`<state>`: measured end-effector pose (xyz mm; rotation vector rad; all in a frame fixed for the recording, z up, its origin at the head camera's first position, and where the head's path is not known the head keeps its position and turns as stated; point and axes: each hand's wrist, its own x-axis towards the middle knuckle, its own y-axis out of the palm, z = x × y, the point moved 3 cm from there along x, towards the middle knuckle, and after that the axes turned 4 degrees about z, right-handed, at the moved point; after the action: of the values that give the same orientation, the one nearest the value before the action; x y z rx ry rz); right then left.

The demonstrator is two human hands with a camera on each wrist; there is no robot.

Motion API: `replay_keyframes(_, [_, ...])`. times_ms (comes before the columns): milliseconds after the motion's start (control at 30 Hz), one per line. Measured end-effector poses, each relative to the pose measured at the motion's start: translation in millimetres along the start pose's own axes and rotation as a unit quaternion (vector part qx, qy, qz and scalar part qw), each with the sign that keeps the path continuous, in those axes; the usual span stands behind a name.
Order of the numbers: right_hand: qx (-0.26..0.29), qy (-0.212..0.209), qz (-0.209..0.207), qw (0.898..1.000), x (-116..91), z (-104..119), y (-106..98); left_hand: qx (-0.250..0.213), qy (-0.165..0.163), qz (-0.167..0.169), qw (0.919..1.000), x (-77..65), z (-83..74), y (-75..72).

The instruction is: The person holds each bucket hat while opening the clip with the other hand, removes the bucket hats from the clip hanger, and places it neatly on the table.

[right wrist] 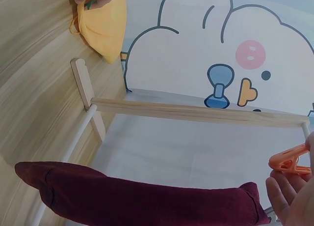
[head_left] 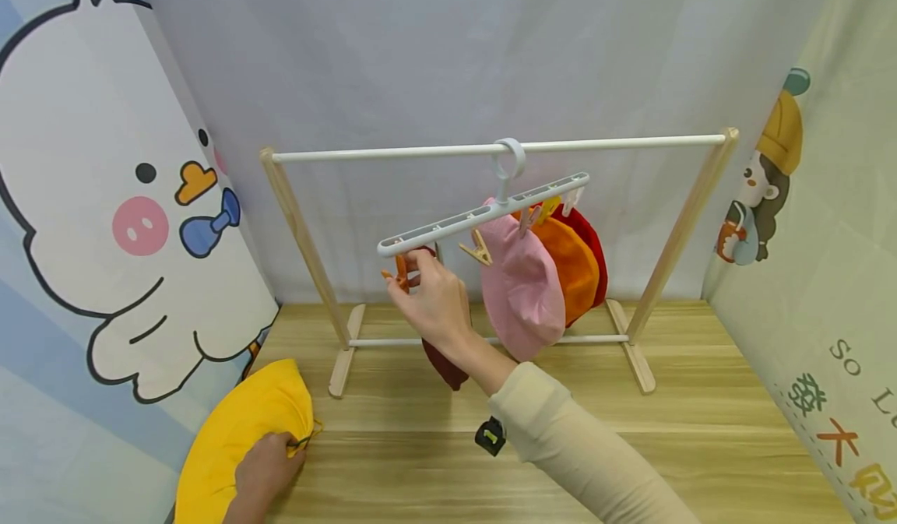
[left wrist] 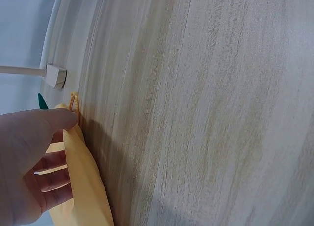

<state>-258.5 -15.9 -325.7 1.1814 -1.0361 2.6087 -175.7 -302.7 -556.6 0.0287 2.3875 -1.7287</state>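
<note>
At the lower left, my left hand (head_left: 269,465) pinches the edge of a yellow cloth piece (head_left: 241,423) with a thin looped cord. A small green tip (left wrist: 42,101) pokes out by the thumb in the left wrist view. My right hand (head_left: 437,298) is raised to the left end of a grey clip hanger (head_left: 448,228), pinching an orange clothespin (right wrist: 289,159) just below the bar. Behind that hand hangs a maroon cloth piece (right wrist: 147,201). Pink (head_left: 522,290), orange (head_left: 571,267) and red (head_left: 591,236) cloth pieces hang from clothespins on the hanger's right half.
The hanger's hook loops over the white rail (head_left: 617,143) of a wooden-legged rack (head_left: 683,236). A light wooden clothespin (head_left: 478,249) dangles mid-bar. Near the right sleeve is a small black object (head_left: 490,436) with a green mark. Printed cloth walls (head_left: 84,158) enclose the table (head_left: 392,462).
</note>
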Motion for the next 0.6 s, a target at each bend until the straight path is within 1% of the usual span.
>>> replay_keyframes(400, [0.004, -0.003, 0.002, 1.000, 2.0, 1.6, -0.7, 0.000, 0.000, 0.021, 0.9998, -0.2, 0.8, -2.0])
replay_keyframes(533, [0.011, -0.005, 0.006, 1.000, 3.0, 1.8, -1.5, 0.000, 0.002, 0.029, 0.9996, -0.8, -0.7, -5.2])
replay_keyframes(600, [0.016, -0.007, 0.008, 1.000, 3.4, 2.0, -1.7, 0.000, 0.003, 0.025, 0.9997, -1.8, -1.9, -7.8])
